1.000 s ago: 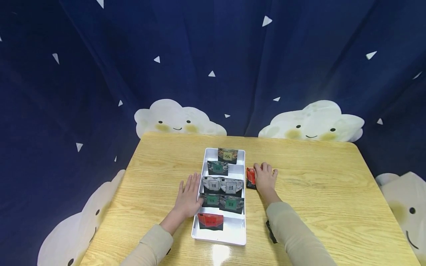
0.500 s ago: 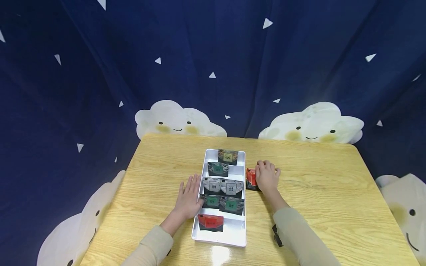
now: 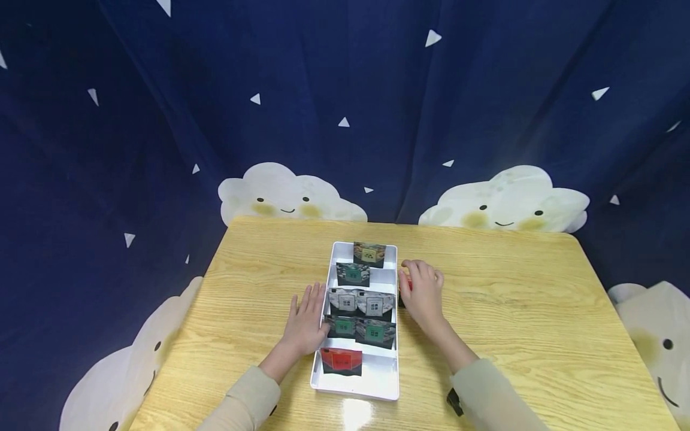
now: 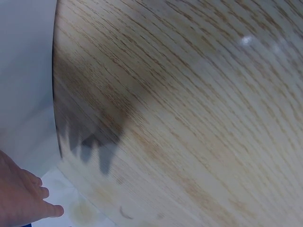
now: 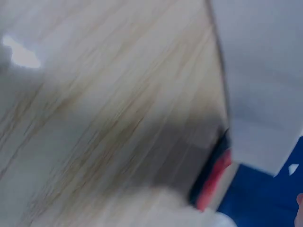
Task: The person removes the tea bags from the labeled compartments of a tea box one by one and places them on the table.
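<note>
Head view: left hand [image 3: 303, 326], straight-fingered, touches tray [image 3: 380, 376] (7 illegible labels [image 3: 375, 306]); right hand [image 3: 426, 298], hold unclear.

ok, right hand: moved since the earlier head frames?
Yes. Against the white tray in the head view, the right hand has shifted left, closer to the tray's edge, and hides more of the red packet.

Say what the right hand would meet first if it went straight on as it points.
Probably the white tray: the right hand points forward and left, toward the tray's right side. Depth is unclear, so it might pass above.
</note>
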Demonstrator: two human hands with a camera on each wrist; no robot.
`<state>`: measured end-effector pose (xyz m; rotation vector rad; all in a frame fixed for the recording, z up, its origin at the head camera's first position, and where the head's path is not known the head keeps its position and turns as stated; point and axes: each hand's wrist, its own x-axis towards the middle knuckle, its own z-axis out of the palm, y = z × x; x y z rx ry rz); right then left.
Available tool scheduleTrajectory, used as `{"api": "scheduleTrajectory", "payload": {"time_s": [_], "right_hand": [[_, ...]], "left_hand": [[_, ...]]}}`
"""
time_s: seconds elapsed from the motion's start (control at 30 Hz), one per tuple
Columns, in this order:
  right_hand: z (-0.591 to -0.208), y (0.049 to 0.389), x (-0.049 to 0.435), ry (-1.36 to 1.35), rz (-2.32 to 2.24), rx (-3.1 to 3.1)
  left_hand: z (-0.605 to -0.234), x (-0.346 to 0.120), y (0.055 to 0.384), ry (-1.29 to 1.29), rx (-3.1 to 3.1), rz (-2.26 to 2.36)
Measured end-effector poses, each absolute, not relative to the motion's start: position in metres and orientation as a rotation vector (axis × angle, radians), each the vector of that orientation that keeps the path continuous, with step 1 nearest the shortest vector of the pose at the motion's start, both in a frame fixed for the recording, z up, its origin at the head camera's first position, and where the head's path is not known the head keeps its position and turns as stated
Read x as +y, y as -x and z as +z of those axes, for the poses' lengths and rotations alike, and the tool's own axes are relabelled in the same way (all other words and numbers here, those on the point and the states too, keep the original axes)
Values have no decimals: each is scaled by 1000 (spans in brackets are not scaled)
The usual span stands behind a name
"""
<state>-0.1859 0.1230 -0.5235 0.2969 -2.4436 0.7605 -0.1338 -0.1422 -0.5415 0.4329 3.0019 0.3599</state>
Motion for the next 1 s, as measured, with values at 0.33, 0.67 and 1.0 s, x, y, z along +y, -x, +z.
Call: {"api": "scheduleTrajectory", "payload": {"time_s": [0.33,0.67,1.0], "right_hand": [[-505,146,90,-647,695,-2477],[-509,116,67,-954,591,-2466],[-518,97,53,-1124,441,-2561]], "left_hand": [[-540,-142,133,-439,3001,352],[-540,-142,134,-432,2991,381],[-542,-142,134,-433,3004,367]]}}
